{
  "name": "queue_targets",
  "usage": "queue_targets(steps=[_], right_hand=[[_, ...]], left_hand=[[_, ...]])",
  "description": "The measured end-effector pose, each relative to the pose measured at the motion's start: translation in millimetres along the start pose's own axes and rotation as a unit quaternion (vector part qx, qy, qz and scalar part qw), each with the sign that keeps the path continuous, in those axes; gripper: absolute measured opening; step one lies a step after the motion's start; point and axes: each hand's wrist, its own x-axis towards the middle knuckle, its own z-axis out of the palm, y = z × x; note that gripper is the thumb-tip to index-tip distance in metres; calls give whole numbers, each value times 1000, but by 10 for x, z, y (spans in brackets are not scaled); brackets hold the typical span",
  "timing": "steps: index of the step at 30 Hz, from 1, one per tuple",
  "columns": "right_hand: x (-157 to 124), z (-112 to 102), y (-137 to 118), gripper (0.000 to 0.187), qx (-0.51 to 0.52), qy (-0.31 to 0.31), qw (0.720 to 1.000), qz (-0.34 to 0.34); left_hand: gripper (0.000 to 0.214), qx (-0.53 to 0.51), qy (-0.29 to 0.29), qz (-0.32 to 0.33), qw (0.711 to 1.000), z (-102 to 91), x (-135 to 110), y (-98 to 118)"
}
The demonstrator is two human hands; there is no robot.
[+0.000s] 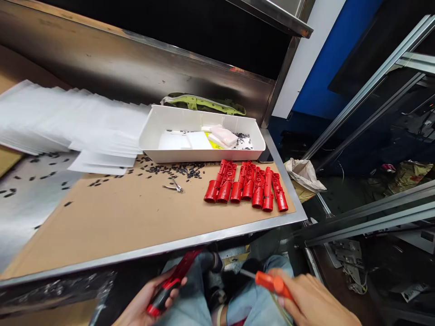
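Note:
Below the bench edge, over my lap, my left hand is closed round a red plastic part with a dark end. My right hand grips an orange-handled screwdriver, its thin metal shaft pointing left toward the red part; the two are a short gap apart. Both are smeared by motion. On the bench's brown cardboard mat, at the right, lies a row of several matching red parts.
A white tray with white pieces and small black screws stands behind the red parts. Loose black screws and small metal tweezers lie on the mat. White plastic bags are stacked at left. A green object lies behind the tray.

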Motion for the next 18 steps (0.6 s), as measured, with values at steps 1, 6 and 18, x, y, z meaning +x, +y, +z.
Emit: queue_targets(steps=[1,6,18], right_hand=[[88,6,-60,38,-33,1,999,12],[271,56,-269,37,-78,-79,994,-1],[323,175,-185,44,-124,-45,991,-4]], left_hand=[[18,5,-1,3,1000,-12,-1,-8],[27,20,-27,4,999,-59,6,-24],[33,35,-51,0,998,-168,136,-42]])
